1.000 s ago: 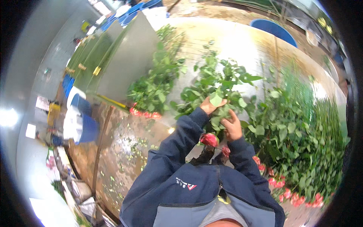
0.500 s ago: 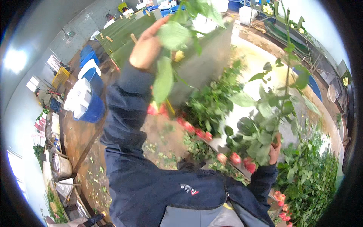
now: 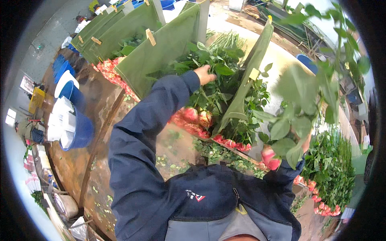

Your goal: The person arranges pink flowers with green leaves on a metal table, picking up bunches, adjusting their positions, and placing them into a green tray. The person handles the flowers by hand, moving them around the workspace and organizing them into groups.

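Observation:
My left hand (image 3: 205, 75) reaches into the space between two green dividers and closes around leafy rose stems; its fingertips are partly buried in leaves. Below it, two larger pink roses (image 3: 190, 115) lie over a row of other blooms. Close in front on the right, my right hand (image 3: 307, 143) grips long leafy roses, one pink bloom (image 3: 270, 158) pointing toward me and the stems rising to the upper right. Leaves hide most of that hand. The nearer divider (image 3: 249, 76), a green cloth-covered panel, stands tilted between my hands.
Another green panel (image 3: 165, 54) with a wooden clothespin (image 3: 150, 37) stands left of my left hand. More rose heads (image 3: 112, 72) line the far-left panels. Cut roses (image 3: 327, 172) are heaped at right. Blue buckets (image 3: 78, 128) stand on the floor at left; fallen leaves litter the wet floor.
My left hand has come down from a raised position into the foliage between the panels. My view has shifted to the right. The right hand still holds its roses.

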{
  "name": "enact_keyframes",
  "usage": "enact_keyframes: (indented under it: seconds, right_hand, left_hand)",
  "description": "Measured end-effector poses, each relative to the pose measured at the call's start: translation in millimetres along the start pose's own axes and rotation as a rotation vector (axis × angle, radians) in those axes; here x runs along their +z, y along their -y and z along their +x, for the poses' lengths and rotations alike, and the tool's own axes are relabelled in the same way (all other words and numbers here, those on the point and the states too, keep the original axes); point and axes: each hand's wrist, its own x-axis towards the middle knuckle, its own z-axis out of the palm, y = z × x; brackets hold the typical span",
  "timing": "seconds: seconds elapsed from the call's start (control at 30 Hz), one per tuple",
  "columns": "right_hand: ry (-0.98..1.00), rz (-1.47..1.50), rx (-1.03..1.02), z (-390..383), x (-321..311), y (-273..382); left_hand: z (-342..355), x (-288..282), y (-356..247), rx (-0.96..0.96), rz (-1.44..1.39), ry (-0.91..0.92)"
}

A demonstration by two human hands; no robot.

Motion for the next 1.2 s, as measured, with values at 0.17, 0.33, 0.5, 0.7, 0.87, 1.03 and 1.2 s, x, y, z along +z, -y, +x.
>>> enact_keyframes:
  seconds: [0.17, 0.33, 0.5, 0.7, 0.87, 1.03, 1.2]
  right_hand:
    - [0.084, 0.444, -0.039, 52.2, 121.4, 73.5]
    - [0.341, 0.535, -0.170, 96.7, 168.4, 86.0]
    - [0.216, 0.353, -0.196, 102.0, 241.4, 139.5]
    - [0.311, 0.065, -0.148, 141.9, 305.4, 165.4]
    - [0.609, 0.008, -0.192, 146.6, 355.7, 215.0]
    - [0.513, -0.099, -0.318, 143.3, 316.1, 180.5]
    - [0.246, -0.168, -0.003, 133.6, 205.3, 148.4]
  left_hand:
    - [-5.9, -23.5, -28.1, 0.100, -0.029, 0.155]
    - [-20.7, -28.2, -36.8, 0.032, 0.011, 0.175]
    - [-32.9, -53.2, -27.4, 0.154, -0.214, -0.032]
    - [-133.3, -171.0, -116.3, 0.491, -1.326, 0.097]
    - [-181.4, -267.6, -122.1, 0.465, -0.835, 0.066]
    - [-156.9, -326.7, -25.7, 0.315, -0.348, -0.200]
    - [-76.1, -288.6, 78.0, 0.140, 0.219, -0.096]
